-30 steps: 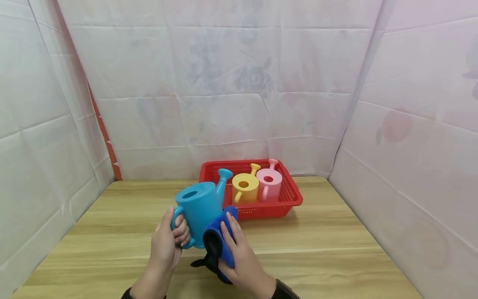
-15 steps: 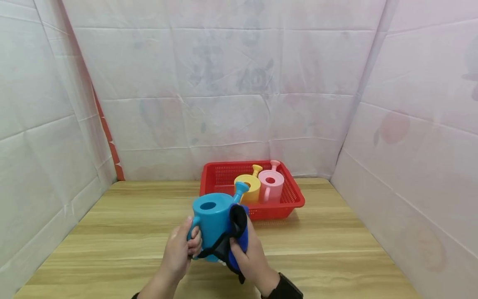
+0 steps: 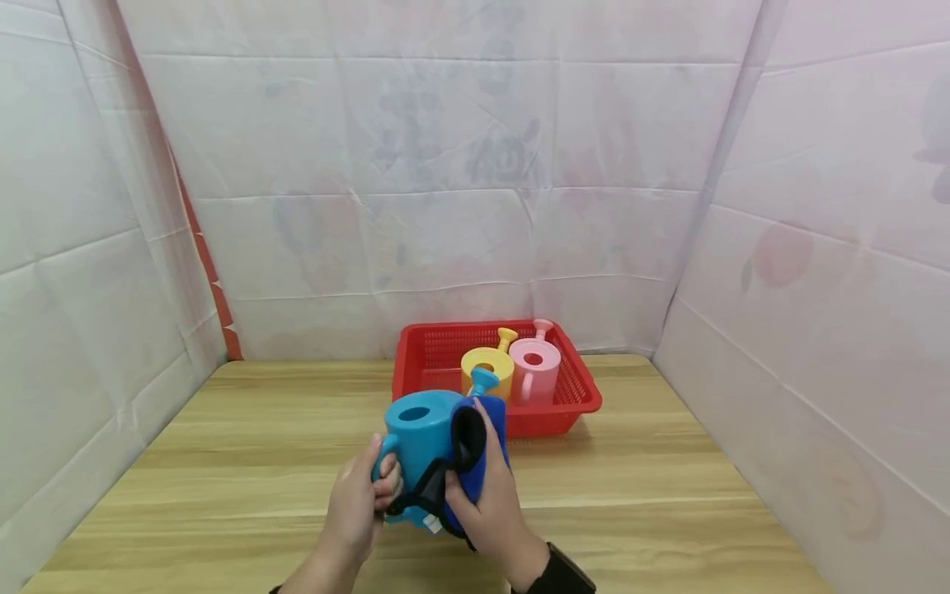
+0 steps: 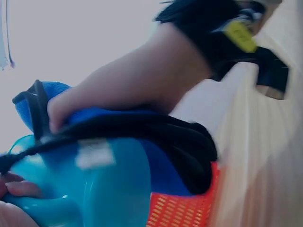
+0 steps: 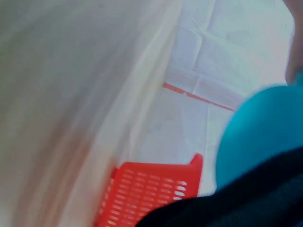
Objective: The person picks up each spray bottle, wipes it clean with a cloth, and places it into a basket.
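Observation:
My left hand (image 3: 355,499) grips the handle of a turquoise watering can (image 3: 416,445), its fingers curled round it. The can is held up above the table, top opening visible, its spout pointing away to the right. With my right hand (image 3: 490,503) I hold a blue cloth with black edging (image 3: 482,470) against the can's right side, thumb on the near side. A black strap of the cloth crosses the can's lower front. In the left wrist view, the cloth (image 4: 142,123) wraps along the can (image 4: 118,179), where a pale label shows. The right wrist view is blurred.
Behind the can stands a red plastic basket (image 3: 586,404) on the wooden table (image 3: 668,495). Inside it are a yellow watering can (image 3: 500,371) and a pink watering can (image 3: 545,379), side by side. Pale sheets (image 3: 445,165) hang at the back and both sides.
The turquoise can has moved right and slightly down, nearer my right hand. The cloth has shifted up along its right side and turned, so the black edging faces me.

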Demonstrator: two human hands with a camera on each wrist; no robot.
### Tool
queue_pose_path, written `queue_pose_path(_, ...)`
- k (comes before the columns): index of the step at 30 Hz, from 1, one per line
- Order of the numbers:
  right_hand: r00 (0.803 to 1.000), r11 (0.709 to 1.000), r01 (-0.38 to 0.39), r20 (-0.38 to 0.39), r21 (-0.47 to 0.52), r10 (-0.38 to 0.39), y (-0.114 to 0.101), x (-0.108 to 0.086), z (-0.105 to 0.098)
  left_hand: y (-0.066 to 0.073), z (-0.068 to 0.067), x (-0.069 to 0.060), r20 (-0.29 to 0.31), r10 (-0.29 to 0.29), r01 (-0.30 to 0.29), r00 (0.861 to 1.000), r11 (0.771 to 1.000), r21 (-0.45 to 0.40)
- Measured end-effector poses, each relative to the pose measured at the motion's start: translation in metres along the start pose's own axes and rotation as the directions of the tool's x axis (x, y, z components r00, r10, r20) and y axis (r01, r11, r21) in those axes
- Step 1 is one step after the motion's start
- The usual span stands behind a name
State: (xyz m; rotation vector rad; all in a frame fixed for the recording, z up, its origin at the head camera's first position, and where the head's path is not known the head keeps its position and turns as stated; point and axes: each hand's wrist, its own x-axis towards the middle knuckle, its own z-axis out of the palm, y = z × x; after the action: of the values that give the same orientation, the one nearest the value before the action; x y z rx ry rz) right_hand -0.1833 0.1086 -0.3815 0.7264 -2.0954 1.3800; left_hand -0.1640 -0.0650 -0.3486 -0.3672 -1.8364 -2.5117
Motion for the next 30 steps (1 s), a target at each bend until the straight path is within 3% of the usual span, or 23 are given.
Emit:
queue_pose_path(4,0.998,0.998,-0.024,0.057,-0.061,0.028,0.001,-0.007,0.007,0.006,-0.004,0.003,-0.05,0.093,-0.094,0.994,0.995,-0.021)
queue_pose_path(9,0.992,0.994,-0.064,0.106,-0.086,0.073,0.001,-0.012,0.012,0.015,-0.007,0.005,-0.094,0.144,-0.149,0.985,0.988,-0.051)
queue_pose_path(13,0.99,0.971,-0.033,0.129,-0.236,0.065,-0.002,-0.015,0.014,0.016,-0.007,0.008,-0.085,0.189,-0.197,0.978,0.974,-0.108)
queue_pose_path(17,0.988,0.899,0.064,0.153,-0.433,0.003,-0.005,-0.02,0.015,0.013,-0.006,0.011,-0.06,0.187,-0.194,0.981,0.972,-0.132)
queue_pose_path(22,0.978,0.789,0.182,0.187,-0.586,-0.087,-0.004,-0.022,0.015,0.011,-0.001,0.014,-0.079,0.138,-0.145,0.987,0.984,-0.1)
queue_pose_path(27,0.938,0.651,0.345,0.27,-0.676,-0.217,-0.003,-0.027,0.016,0.007,0.003,0.012,-0.107,0.12,-0.123,0.987,0.992,-0.026)
queue_pose_path(30,0.915,0.626,0.404,0.287,-0.667,-0.285,-0.001,-0.026,0.016,0.005,0.006,0.011,-0.099,0.127,-0.127,0.987,0.992,0.011)
